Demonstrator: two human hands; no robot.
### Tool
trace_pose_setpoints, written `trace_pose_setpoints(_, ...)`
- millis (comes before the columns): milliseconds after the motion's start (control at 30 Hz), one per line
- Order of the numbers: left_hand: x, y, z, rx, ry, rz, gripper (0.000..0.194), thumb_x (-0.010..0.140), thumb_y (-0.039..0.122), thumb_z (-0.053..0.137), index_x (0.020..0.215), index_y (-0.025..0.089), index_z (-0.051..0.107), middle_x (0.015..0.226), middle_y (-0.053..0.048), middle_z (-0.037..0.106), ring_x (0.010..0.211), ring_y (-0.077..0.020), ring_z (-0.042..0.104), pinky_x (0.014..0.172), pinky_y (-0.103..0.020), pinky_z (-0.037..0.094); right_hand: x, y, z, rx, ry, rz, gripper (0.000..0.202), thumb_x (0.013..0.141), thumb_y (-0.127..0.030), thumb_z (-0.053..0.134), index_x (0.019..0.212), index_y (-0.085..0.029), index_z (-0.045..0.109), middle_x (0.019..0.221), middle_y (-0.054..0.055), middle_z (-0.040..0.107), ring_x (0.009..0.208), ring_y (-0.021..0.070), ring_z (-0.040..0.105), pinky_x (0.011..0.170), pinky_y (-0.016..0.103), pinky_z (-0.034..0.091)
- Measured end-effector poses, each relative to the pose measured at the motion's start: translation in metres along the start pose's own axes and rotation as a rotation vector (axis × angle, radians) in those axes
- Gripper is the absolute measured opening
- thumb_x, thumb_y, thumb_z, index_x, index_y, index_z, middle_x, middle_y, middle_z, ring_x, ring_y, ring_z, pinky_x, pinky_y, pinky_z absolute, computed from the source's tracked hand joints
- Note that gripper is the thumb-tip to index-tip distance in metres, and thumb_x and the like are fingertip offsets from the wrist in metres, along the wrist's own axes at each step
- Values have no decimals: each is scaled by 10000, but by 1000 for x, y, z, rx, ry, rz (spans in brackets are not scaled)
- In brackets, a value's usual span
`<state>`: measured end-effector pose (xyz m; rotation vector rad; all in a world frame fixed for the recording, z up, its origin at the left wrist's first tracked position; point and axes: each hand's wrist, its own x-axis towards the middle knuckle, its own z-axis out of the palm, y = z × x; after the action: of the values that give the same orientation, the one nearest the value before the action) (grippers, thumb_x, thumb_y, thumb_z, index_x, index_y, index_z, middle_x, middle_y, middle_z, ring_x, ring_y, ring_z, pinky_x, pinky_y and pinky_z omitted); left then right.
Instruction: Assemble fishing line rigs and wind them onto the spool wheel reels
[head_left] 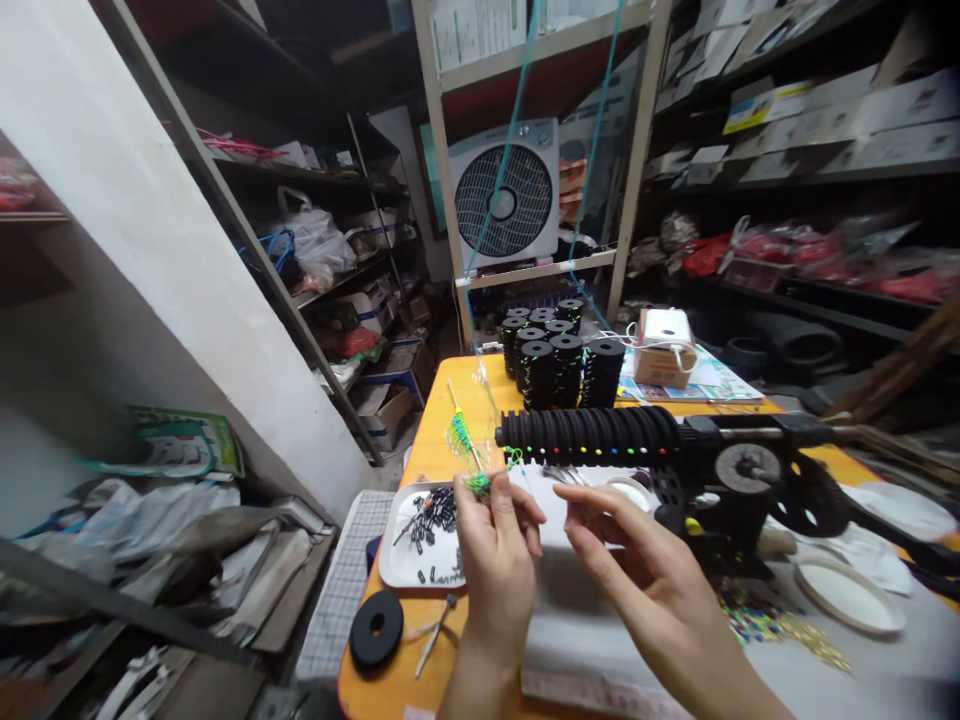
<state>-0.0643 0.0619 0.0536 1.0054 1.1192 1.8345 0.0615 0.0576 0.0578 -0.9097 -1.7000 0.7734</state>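
My left hand (499,545) is closed, its thumb and fingers pinching a small green tangle (478,484). From there a thin pale stick (477,458) wrapped with green and yellow loops slants up and away. My right hand (637,560) is a short gap to the right, index finger stretched out and thumb apart from it; I see nothing between the fingers. Just beyond both hands lies a black ribbed roller (592,436) with a row of coloured beads along it. A thin green loop (514,457) hangs at its left end.
A white tray (397,568) with small black tubes stands left, near a black foam disc (376,632) and a thin tool (435,636). Black spools (537,372) stand at the back. Right are a dial mechanism (748,468), loose beads (754,622) and a white lid (849,596).
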Motion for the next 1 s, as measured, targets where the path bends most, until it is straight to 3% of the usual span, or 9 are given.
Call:
trace_pose_setpoints(200,3,-13,2,71,16,2,304,980,473,462,834,219,379,618,69,582,417,-41,435,429,-159,351,-4,7,-7,-16,-12,10,241,958,-353,539,1190,-317,597,1073,22,658,921,150,668,693,197,562)
trace_pose_setpoints(400,-12,-26,-13,93,28,-22,267,1002,469,398,934,213,429,679,33,626,452,-69,487,468,-194,395,-4,9,-7,-26,-45,-7,239,964,-336,537,1198,-321,580,1057,2,663,889,119,669,725,183,553)
trace_pose_setpoints(533,-17,-22,-26,162,86,0,304,1000,470,399,969,197,529,860,-51,713,681,-137,646,675,-270,515,-3,4,-2,-57,-80,-81,224,968,-294,530,1187,-296,578,1027,10,668,849,122,665,673,194,546)
trace_pose_setpoints(667,-21,-17,-37,267,148,64,357,972,486,461,988,181,646,1014,-92,712,936,-198,656,893,-326,495,1,-4,9,-86,-136,-227,211,969,-191,501,1143,-269,592,955,9,660,760,112,630,665,217,523)
trace_pose_setpoints(800,-32,-18,-42,369,180,137,357,954,497,484,942,184,654,921,-95,702,893,-227,660,818,-335,527,7,-14,22,-26,-205,-259,237,963,-150,489,1134,-255,615,947,24,639,824,120,638,691,217,529)
trace_pose_setpoints(900,-39,-16,-40,459,130,140,346,964,486,467,893,199,646,842,-79,685,808,-215,652,726,-310,529,12,-18,23,4,-137,-261,218,954,-163,518,1132,-241,617,924,27,623,782,115,633,644,209,529)
trace_pose_setpoints(1000,-36,-8,-34,557,44,182,342,986,452,435,856,208,637,810,-72,689,781,-207,638,720,-309,511,19,-16,13,-149,81,-365,236,940,-151,540,1150,-224,619,955,47,626,794,134,617,679,248,532)
